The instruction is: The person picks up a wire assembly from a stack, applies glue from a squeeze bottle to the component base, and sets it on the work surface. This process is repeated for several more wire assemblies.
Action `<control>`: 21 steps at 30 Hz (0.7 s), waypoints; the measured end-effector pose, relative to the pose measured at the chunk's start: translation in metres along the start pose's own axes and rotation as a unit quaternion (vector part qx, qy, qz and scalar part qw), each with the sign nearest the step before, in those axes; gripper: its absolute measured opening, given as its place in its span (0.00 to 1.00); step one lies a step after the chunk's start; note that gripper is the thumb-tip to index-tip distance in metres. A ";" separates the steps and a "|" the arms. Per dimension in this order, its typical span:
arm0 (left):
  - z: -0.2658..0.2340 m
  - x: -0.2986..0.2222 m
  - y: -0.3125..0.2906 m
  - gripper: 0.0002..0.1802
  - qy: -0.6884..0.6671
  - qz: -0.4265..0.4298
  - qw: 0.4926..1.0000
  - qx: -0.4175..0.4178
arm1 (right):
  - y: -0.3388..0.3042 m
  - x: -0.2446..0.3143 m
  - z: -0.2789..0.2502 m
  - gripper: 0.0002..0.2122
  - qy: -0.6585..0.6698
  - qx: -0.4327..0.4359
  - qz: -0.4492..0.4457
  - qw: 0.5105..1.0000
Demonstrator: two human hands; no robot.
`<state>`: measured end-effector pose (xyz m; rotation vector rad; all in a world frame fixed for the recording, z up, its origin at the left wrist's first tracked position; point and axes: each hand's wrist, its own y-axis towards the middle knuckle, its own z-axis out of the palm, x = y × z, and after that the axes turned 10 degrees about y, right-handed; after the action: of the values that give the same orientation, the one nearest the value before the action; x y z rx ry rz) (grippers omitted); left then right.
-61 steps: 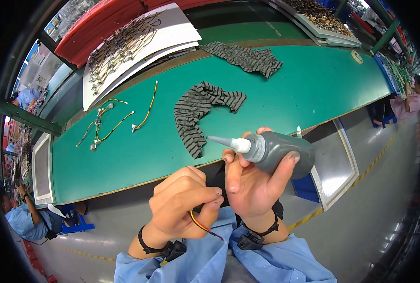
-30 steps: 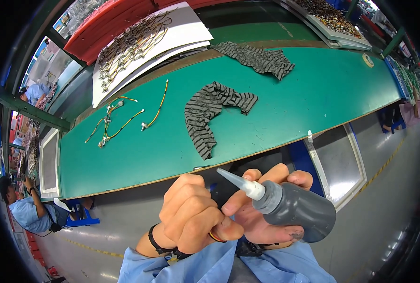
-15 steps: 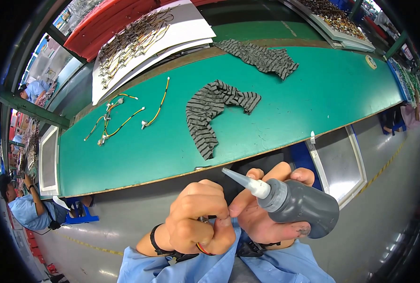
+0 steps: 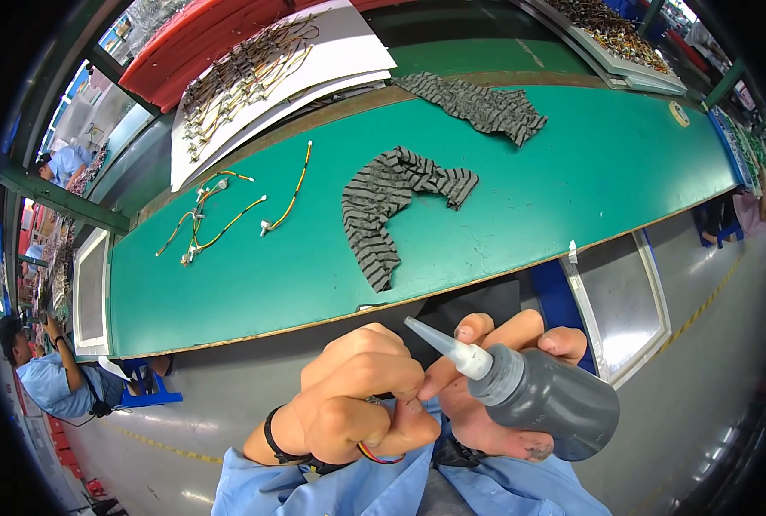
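My left hand [image 4: 357, 396] is curled closed around a small wired cable. Its red, yellow and black wires [image 4: 378, 456] loop out below my fingers, and a bit of metal shows between them. The rest of it is hidden in the fist. Cradled in my right hand [image 4: 477, 417] is a dark grey squeeze bottle [image 4: 563, 404] with a white collar and a tapered translucent nozzle [image 4: 435, 335]. The nozzle tilts up toward the table edge. My right fingertips touch the left hand near the held cable.
The green table [image 4: 271, 284] bears several loose wired cables [image 4: 196, 219], a striped grey cloth [image 4: 374, 206] and another cloth [image 4: 477, 103] behind it. White boards [image 4: 331, 52] with many cables lie beyond. Tape [image 4: 679, 113] sits at far right. A co-worker [image 4: 56, 378] sits at left.
The bottle's nozzle has dipped slightly, and my right fingers have shifted a little down and right. My left fist has turned slightly, still closed on the cable. The table things stay put.
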<state>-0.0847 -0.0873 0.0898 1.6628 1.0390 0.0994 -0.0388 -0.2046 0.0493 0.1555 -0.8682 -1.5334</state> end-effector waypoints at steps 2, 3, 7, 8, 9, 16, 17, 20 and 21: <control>0.001 0.000 0.001 0.24 -0.004 0.002 1.000 -0.005 | -0.001 0.000 0.004 0.36 -0.006 -0.025 -0.004 1.000; 0.001 0.000 0.001 0.24 -0.006 0.002 1.000 -0.008 | -0.001 -0.001 0.005 0.36 -0.006 -0.025 -0.004 1.000; 0.001 0.000 -0.002 0.23 0.002 0.003 1.000 -0.008 | 0.001 -0.003 0.010 0.37 -0.011 -0.035 -0.038 0.999; 0.002 0.000 -0.002 0.23 0.002 0.004 1.000 -0.008 | 0.001 -0.003 0.012 0.37 -0.020 -0.039 -0.040 0.998; 0.004 -0.001 -0.004 0.23 0.007 0.005 1.000 -0.020 | 0.000 -0.002 0.013 0.37 -0.029 -0.043 -0.042 0.998; 0.003 0.002 -0.007 0.22 0.035 0.050 0.997 -0.047 | -0.007 0.003 0.022 0.37 -0.062 -0.064 -0.020 0.996; 0.003 0.003 -0.010 0.22 0.029 0.051 0.997 -0.054 | -0.007 0.003 0.024 0.37 -0.053 -0.072 -0.021 0.996; 0.005 0.003 -0.016 0.22 0.016 0.051 0.996 -0.069 | -0.009 0.004 0.024 0.37 -0.044 -0.084 -0.016 0.995; 0.007 0.003 -0.017 0.22 0.015 0.048 0.995 -0.082 | -0.010 0.004 0.024 0.36 -0.045 -0.087 -0.011 0.995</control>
<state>-0.0885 -0.0909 0.0721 1.5657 0.9474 0.2671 -0.0609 -0.1989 0.0615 -0.0316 -0.8005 -1.6381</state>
